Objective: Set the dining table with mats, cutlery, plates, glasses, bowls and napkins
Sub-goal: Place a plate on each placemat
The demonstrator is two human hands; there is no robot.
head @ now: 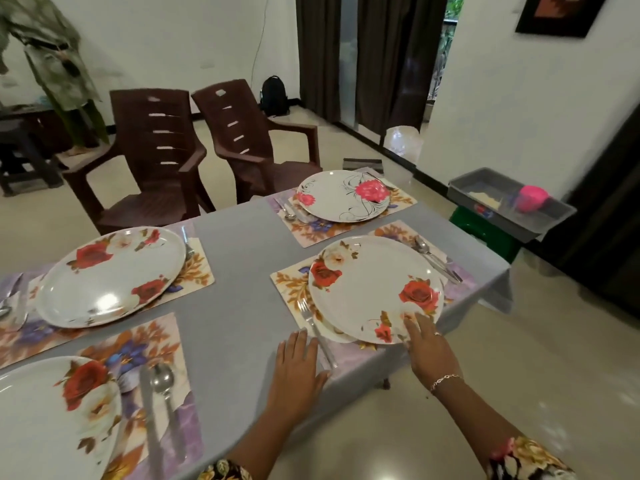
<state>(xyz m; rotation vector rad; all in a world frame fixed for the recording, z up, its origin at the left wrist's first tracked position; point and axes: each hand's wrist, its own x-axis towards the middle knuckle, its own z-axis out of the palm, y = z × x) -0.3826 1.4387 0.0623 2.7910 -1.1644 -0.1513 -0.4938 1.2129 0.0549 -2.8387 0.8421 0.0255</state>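
Observation:
A grey dining table (239,271) carries several floral mats, each with a white rose-patterned plate. My right hand (427,341) touches the near rim of the closest right plate (370,289) with straight fingers. My left hand (298,365) lies flat on the table beside that mat (291,289), its fingertips next to a fork (317,332). A spoon and knife (436,258) lie to the right of this plate. Further plates sit at the far right (343,199), left (110,275) and near left (52,420), each with cutlery alongside.
Two brown plastic chairs (152,161) stand behind the table. A grey tray (509,206) holding a pink cup (531,197) rests on a green stool to the right. A person in green stands at the far left. The floor is open on the right.

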